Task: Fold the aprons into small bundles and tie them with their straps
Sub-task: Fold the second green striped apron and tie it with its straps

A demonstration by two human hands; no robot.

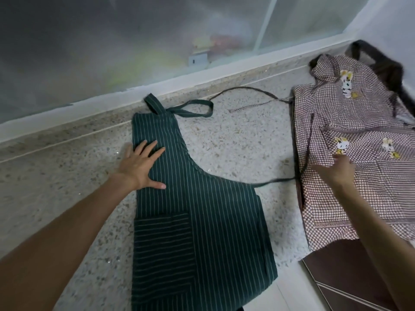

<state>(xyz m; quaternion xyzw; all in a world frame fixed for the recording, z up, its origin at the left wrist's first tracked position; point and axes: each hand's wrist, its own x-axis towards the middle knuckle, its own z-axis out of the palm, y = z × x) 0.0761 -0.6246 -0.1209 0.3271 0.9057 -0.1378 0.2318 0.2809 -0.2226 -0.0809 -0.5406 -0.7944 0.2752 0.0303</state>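
Fingers (147,147) of my left hand (140,166) are lying spread and straight, pressing flat on the green striped apron (197,212), thumb out along the cloth. I'm seeing this apron folded lengthwise on the speckled stone counter (235,140), pocket (162,243) nearest me, bib pointing away. My right hand (338,168) is blurring over the checked apron (350,122) at the right; I cannot tell whether those fingers are gripping anything. A thin dark strap (278,181) is running from the green apron's right corner toward that hand. Checked apron is lying spread flat, cartoon patches showing, partly over a brown surface (336,263). Farther off, the green neck strap (190,110) is looping on the counter, a checked strap (249,92) curving just beyond it. Frosted window (157,37) is standing behind the sill.
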